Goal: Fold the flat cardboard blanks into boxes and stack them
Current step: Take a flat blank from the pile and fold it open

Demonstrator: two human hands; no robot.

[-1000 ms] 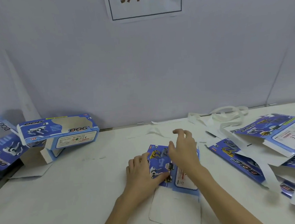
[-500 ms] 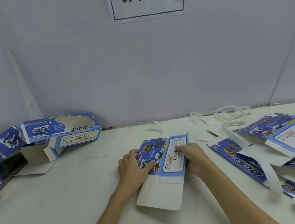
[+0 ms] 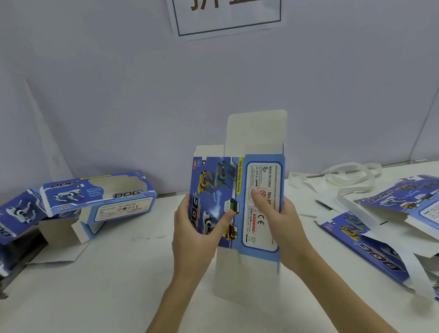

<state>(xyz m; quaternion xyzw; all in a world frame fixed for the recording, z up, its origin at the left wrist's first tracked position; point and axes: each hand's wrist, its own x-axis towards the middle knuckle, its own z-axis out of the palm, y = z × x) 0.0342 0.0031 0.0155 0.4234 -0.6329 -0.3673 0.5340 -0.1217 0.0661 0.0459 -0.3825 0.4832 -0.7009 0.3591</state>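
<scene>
A blue cardboard blank (image 3: 239, 188) printed with toy dogs stands upright above the table's middle, white flaps showing at its top and bottom. My left hand (image 3: 192, 235) grips its left edge, thumb across the printed face. My right hand (image 3: 279, 222) grips its right edge, thumb on the white label panel. A folded blue box (image 3: 96, 195) lies at the back left on other folded boxes (image 3: 8, 219). Several flat blanks (image 3: 416, 218) lie in a loose pile on the right.
The white table (image 3: 91, 297) runs up to a grey wall with a paper sign (image 3: 225, 3). White paper strips (image 3: 346, 176) lie at the back right and trail over the pile. A dark gap (image 3: 13, 253) opens at the table's left edge.
Both hands have lifted the blank off the table and turned it upright; it lay flat under my hands half a second ago.
</scene>
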